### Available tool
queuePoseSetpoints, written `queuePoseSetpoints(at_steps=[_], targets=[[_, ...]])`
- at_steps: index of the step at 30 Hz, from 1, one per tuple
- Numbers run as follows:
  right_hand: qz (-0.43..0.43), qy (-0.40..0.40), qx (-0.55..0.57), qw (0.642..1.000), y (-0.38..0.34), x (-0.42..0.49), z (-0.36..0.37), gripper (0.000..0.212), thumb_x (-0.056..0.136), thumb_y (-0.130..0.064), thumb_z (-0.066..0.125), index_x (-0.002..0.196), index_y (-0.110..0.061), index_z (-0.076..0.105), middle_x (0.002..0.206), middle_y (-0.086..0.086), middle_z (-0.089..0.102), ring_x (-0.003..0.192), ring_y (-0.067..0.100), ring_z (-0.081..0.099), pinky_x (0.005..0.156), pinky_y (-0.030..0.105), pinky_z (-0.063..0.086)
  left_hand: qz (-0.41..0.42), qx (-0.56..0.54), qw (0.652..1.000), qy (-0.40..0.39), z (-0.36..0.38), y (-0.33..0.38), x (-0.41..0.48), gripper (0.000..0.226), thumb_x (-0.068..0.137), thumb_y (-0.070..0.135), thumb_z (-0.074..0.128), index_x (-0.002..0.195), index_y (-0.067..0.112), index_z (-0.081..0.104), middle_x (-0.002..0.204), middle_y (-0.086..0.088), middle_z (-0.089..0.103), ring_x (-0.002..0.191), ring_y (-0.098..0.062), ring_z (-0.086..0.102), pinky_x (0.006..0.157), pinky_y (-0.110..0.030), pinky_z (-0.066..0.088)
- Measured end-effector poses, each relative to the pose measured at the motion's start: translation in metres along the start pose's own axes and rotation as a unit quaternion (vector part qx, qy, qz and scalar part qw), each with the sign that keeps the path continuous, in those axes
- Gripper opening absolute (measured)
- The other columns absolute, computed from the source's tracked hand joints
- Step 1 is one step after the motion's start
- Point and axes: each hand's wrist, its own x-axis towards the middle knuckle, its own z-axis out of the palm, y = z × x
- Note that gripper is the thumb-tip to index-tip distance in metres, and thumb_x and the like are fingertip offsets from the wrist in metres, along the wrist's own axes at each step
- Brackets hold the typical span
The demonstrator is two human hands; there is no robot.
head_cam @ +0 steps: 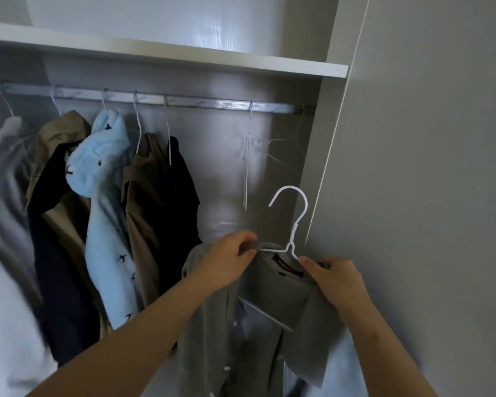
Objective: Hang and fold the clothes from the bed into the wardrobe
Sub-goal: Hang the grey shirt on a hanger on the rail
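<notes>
A grey button shirt (272,305) hangs from a white hanger (294,222) that I hold in front of the open wardrobe, well below the rail (212,104). My left hand (229,262) pinches the shirt's collar over the hanger's left arm. On the other side, my right hand (334,277) grips the collar and the hanger's right shoulder. The hook points up, free of the rail. A dark label shows inside the collar.
Several garments hang at the left of the rail: a grey one (3,173), a tan jacket (58,156), a light blue fleece (103,179), a brown and a dark one (166,196). Bare white hangers (248,156) hang at the right. A shelf (184,57) runs above; the wardrobe's side panel (413,167) stands right.
</notes>
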Motion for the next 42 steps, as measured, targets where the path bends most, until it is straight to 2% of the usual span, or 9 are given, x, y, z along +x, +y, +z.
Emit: queuePoseSetpoints(at_steps=[4,7,10,15,20,25,34,38,42], targets=[[0.041,-0.02,0.15,0.988,0.005,0.006,0.003,0.045,0.082,-0.038,0.066,0.075,0.006,0.066,0.07,0.018,0.066,0.07,0.025,0.062,0.067,0.032,0.048,-0.048,-0.031,0.998,0.023,0.008,-0.002,0.01,0.024,0.09,0.008,0.055,0.113,0.008,0.062,0.113,-0.007,0.063,0.106,-0.018,0.058,0.086,-0.017,0.04],[0.082,-0.037,0.253,0.963,-0.003,0.007,0.009,0.029,0.083,-0.035,0.065,0.069,-0.01,0.071,0.076,0.01,0.07,0.079,0.027,0.066,0.082,0.042,0.054,-0.073,-0.024,0.996,0.044,0.004,-0.012,0.014,0.024,0.093,0.01,0.049,0.114,0.013,0.061,0.113,-0.001,0.059,0.099,-0.01,0.054,0.079,-0.012,0.036],[0.118,-0.075,0.317,0.938,-0.016,0.008,0.022,0.029,0.085,-0.028,0.062,0.065,-0.009,0.069,0.077,0.015,0.071,0.074,0.029,0.067,0.076,0.04,0.055,-0.09,-0.023,0.994,0.053,-0.006,-0.024,0.02,0.025,0.093,0.007,0.047,0.113,0.013,0.061,0.114,-0.002,0.061,0.099,-0.008,0.053,0.074,-0.006,0.033],[0.187,-0.133,0.363,0.903,-0.042,0.021,0.052,0.023,0.087,-0.019,0.041,0.067,-0.01,0.051,0.069,0.012,0.05,0.068,0.024,0.049,0.066,0.033,0.039,-0.11,-0.008,0.99,0.089,-0.03,-0.042,0.041,0.024,0.094,0.009,0.046,0.11,0.015,0.062,0.115,-0.003,0.062,0.102,-0.015,0.058,0.086,-0.019,0.039],[0.193,-0.124,0.365,0.902,-0.073,0.056,0.078,0.02,0.088,-0.008,0.04,0.07,-0.005,0.051,0.067,0.013,0.049,0.062,0.024,0.047,0.058,0.028,0.037,-0.076,0.122,0.984,0.103,-0.054,-0.069,0.081,0.03,0.093,0.009,0.043,0.118,0.015,0.061,0.126,-0.005,0.056,0.116,-0.023,0.05,0.099,-0.031,0.04],[0.184,-0.113,0.378,0.9,-0.106,0.098,0.104,0.014,0.087,-0.005,0.042,0.077,-0.006,0.053,0.072,0.013,0.049,0.065,0.023,0.047,0.059,0.028,0.038,-0.05,0.287,0.947,0.134,-0.073,-0.099,0.132,0.031,0.094,0.019,0.043,0.118,0.028,0.06,0.139,0.003,0.042,0.133,-0.019,0.026,0.103,-0.034,0.023],[0.172,-0.066,0.398,0.899,-0.17,0.172,0.139,0.03,0.087,-0.005,0.045,0.109,0.013,0.054,0.09,0.021,0.059,0.079,0.026,0.051,0.068,0.033,0.041,-0.025,0.268,0.952,0.147,-0.116,-0.135,0.21,0.033,0.091,0.013,0.05,0.121,0.026,0.057,0.151,-0.003,0.02,0.141,-0.024,0.007,0.11,-0.039,0.018],[0.12,-0.039,0.398,0.908,-0.212,0.202,0.149,0.016,0.081,0.0,0.04,0.081,-0.004,0.055,0.076,0.012,0.045,0.071,0.023,0.041,0.063,0.031,0.034,-0.04,0.19,0.971,0.142,-0.135,-0.15,0.231,0.035,0.089,0.006,0.05,0.121,0.02,0.055,0.154,-0.009,0.011,0.14,-0.029,0.016,0.108,-0.036,0.027],[0.077,-0.018,0.422,0.903,-0.255,0.229,0.157,0.024,0.08,0.001,0.04,0.06,-0.012,0.045,0.056,0.006,0.042,0.053,0.018,0.04,0.045,0.018,0.032,-0.048,0.101,0.987,0.115,-0.145,-0.164,0.239,0.038,0.089,0.0,0.048,0.123,0.017,0.054,0.155,-0.01,0.007,0.139,-0.025,0.025,0.102,-0.026,0.032]])
